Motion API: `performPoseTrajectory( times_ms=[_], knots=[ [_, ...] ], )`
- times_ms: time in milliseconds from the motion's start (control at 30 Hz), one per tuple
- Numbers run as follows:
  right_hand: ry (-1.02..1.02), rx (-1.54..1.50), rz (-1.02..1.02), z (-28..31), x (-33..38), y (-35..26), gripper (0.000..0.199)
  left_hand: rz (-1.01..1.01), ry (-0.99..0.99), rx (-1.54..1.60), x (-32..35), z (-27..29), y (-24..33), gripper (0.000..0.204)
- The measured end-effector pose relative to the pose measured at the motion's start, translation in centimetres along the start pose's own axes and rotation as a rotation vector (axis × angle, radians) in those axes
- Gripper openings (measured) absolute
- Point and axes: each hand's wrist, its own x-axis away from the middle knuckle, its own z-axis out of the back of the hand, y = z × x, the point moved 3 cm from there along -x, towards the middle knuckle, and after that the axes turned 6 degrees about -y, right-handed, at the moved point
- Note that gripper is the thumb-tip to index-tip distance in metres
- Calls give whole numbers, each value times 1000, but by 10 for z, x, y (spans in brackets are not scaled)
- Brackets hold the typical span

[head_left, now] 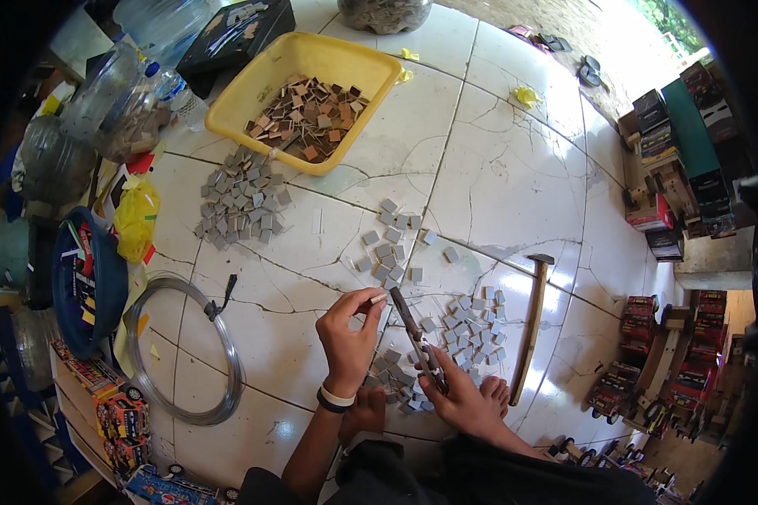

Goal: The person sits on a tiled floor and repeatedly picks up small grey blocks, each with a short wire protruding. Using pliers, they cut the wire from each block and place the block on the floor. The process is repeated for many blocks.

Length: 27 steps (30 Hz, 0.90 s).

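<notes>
My left hand (350, 337), with a white and a black band at the wrist, pinches a small pale piece (378, 297) between thumb and fingertips. It is too small and edge-on to make out fully. In my right hand (463, 396) is a pair of dark metal pliers (414, 332), the jaws pointing up and left, their tip close beside the pinched piece. Under and around the hands lie small grey square pieces, with a loose pile (476, 324) to the right and a scattered group (387, 252) ahead. Thin pins seem to stick out of some.
A hammer (531, 328) lies right of the pile. Ahead left stand a yellow basin (219, 114) of brown square pieces and a grey heap (240, 198). A wire coil (236, 362) and blue tub (114, 311) lie left. Toy trucks (623, 383) line the right; my bare feet (495, 394) are close.
</notes>
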Motion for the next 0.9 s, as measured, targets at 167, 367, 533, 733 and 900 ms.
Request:
performPoseTrajectory(
  times_ms=[167, 367, 533, 733, 900],
  knots=[
    [25, 26, 27, 0, 1, -2, 57, -7, -10, -23, 0, 0, 2, 16],
    [34, 43, 14, 0, 3, -4, 56, -12, -10, -27, 0, -1, 2, 16],
    [34, 54, 38, 0, 3, -3, 58, -6, -13, -20, 1, -1, 3, 15],
    [39, 66, 40, 1, 3, 0, 59, 10, -10, -17, 1, 0, 3, 15],
    [16, 30, 16, 1, 4, 2, 61, 16, -6, -6, 2, 1, 3, 15]
  ],
)
